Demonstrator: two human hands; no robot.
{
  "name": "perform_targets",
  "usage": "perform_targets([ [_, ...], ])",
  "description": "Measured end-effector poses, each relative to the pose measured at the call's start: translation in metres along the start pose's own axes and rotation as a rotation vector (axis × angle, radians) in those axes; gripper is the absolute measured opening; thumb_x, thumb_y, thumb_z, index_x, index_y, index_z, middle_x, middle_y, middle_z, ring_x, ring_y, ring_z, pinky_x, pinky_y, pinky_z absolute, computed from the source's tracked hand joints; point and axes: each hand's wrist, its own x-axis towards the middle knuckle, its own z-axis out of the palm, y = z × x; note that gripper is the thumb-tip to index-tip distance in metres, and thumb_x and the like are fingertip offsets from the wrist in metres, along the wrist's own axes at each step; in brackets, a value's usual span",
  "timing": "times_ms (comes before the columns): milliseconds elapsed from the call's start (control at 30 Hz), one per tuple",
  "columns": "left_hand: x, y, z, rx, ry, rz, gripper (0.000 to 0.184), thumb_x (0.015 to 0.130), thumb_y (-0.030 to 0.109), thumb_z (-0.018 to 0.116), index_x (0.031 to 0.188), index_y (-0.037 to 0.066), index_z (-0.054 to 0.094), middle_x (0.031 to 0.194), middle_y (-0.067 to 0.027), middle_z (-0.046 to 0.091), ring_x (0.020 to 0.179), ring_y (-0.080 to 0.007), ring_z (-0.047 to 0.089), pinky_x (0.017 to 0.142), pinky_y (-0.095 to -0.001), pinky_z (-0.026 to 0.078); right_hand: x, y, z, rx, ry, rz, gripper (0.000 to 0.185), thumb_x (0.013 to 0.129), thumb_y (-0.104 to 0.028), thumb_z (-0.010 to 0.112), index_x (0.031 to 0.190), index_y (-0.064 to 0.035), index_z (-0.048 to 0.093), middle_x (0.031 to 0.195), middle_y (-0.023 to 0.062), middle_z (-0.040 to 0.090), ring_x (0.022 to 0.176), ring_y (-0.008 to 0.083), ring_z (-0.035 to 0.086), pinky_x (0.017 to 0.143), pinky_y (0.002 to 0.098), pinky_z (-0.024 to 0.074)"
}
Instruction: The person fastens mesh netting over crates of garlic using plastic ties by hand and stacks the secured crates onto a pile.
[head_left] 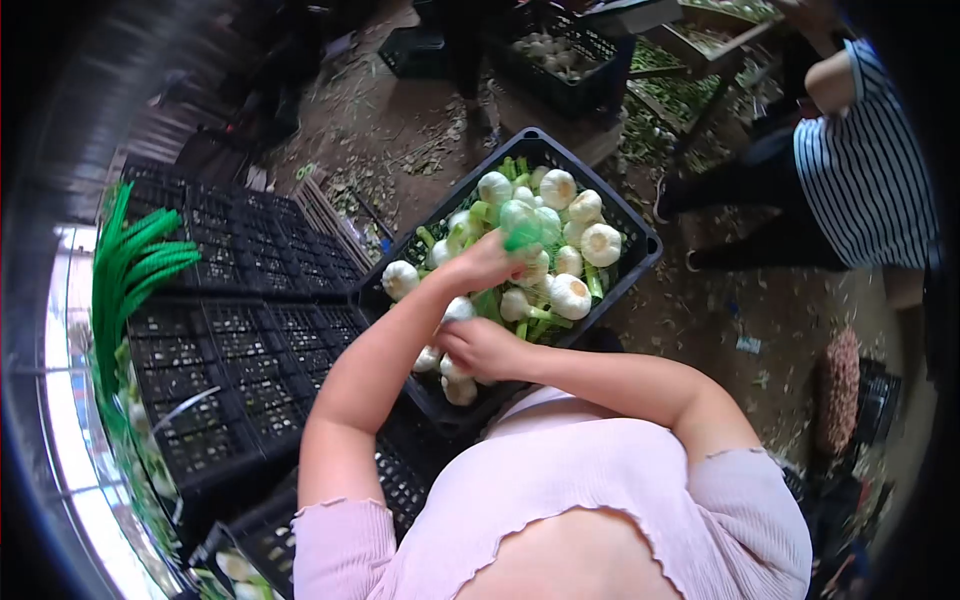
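A black plastic crate in front of me holds many white garlic bulbs with short green stems. My left hand is over the middle of the crate, its fingers closed on a green mesh net. The net spreads over several bulbs, and some of them show through it. Nearer to my body, my right hand reaches into the crate's near left part. Its fingers are curled around a garlic bulb, partly hidden by the hand and left forearm.
Stacked black crates stand at my left, with a bunch of green mesh nets hanging over them. Another crate of garlic is at the back. A person in a striped shirt stands at right, near a filled reddish sack. Scraps litter the floor.
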Motion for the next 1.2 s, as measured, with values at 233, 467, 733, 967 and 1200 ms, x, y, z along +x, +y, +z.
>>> perform_targets([
  [233,0.0,0.045,0.015,1.001,-0.138,-0.022,0.025,0.064,0.011,0.056,0.087,0.002,0.06,0.093,-0.0123,0.057,0.099,-0.0243,0.048,0.095,-0.0469,0.028,0.133,-0.004,-0.018,0.92,0.757,-0.403,0.032,0.092,-0.029,0.037,0.111,-0.0055,0.046,0.087,0.0069,0.051,0.075,0.0144,0.054,0.066,0.0269,0.046],
  [467,-0.003,-0.001,0.029,0.778,0.186,0.237,0.02,0.06,0.003,0.053,0.077,0.005,0.062,0.084,-0.0083,0.057,0.097,-0.0236,0.046,0.094,-0.0488,0.026,-0.013,0.001,-0.037,-0.687,-0.939,-0.546,0.023,0.084,-0.014,0.048,0.099,0.0007,0.057,0.094,0.0136,0.059,0.089,0.0218,0.056,0.082,0.0288,0.0406],
  [733,-0.004,-0.007,0.038,0.731,0.266,0.136,0.019,0.063,0.011,0.055,0.079,0.002,0.06,0.09,-0.0139,0.054,0.097,-0.0289,0.045,0.094,-0.0399,0.027,0.092,-0.017,-0.19,-1.382,-0.199,-0.723,0.028,0.073,-0.016,0.058,0.1,-0.0116,0.057,0.112,0.0078,0.049,0.103,0.0269,0.047,0.087,0.0367,0.0377],
  [967,-0.014,-0.012,0.033,0.155,0.605,0.543,0.015,0.071,0.008,0.054,0.085,0.004,0.057,0.087,-0.0111,0.054,0.085,-0.0274,0.05,0.082,-0.0366,0.038,0.025,-0.022,-0.2,-1.174,0.259,-0.677,0.009,0.075,-0.016,0.057,0.078,-0.0076,0.055,0.076,0.0067,0.053,0.071,0.0255,0.055,0.059,0.0341,0.0442],
  [1200,-0.017,-0.004,0.034,0.221,0.831,0.557,0.012,0.081,0.012,0.049,0.074,0.003,0.054,0.07,-0.0065,0.054,0.077,-0.022,0.051,0.072,-0.0347,0.04,-0.095,0.042,-0.177,-1.14,0.479,-0.37,0.005,0.075,-0.014,0.053,0.073,-0.0096,0.051,0.06,0.0078,0.051,0.057,0.0264,0.054,0.048,0.0367,0.0431],
])
